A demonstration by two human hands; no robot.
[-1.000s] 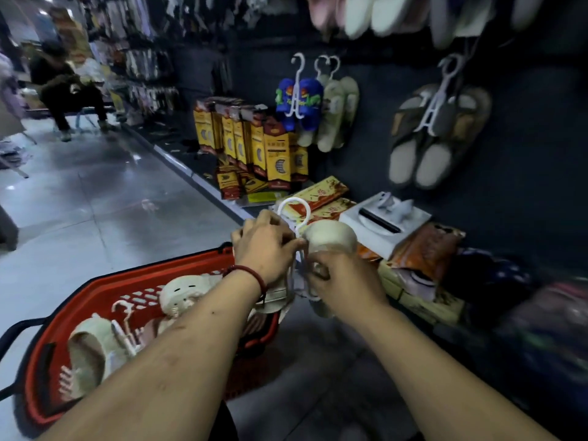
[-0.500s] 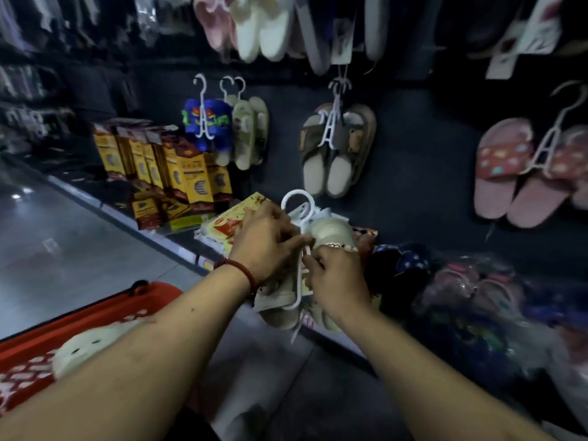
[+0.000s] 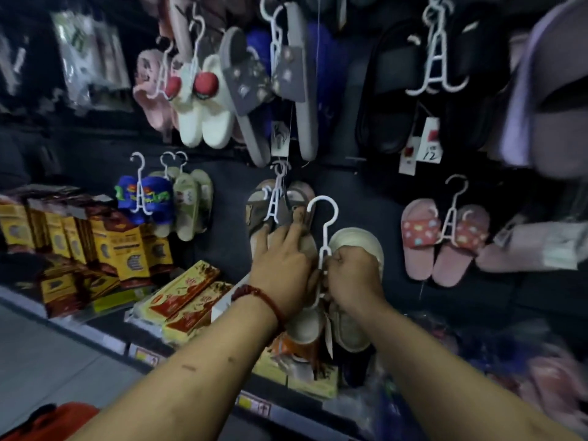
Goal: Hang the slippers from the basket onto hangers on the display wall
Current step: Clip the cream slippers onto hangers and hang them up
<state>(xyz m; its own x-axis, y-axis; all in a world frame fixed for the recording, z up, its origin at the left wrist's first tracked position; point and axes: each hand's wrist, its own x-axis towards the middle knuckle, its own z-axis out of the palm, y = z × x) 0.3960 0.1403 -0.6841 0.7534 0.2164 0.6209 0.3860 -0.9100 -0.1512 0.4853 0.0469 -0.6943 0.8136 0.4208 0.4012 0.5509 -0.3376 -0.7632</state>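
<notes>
Cream slippers (image 3: 353, 249), white hanger (image 3: 322, 224)

A shop: slippers (image 3: 444, 241) on hangers (image 3: 437, 52) fill a dark display wall (image 3: 359, 198), with price tags (image 3: 431, 140), above shelved boxed goods (image 3: 127, 249).

The scene is dimly lit, and the dark display wall (image 3: 366, 192) is left almost black. Most light is caught by the bare forearms in the foreground and the pale grey floor (image 3: 47, 354) at lower left. The white plastic hook hanger (image 3: 323, 240) and cream rubber slippers (image 3: 359, 240) are rendered fairly sharply at centre. Towards the right edge the large lilac slipper (image 3: 525, 90) is smeared by blur.
</notes>
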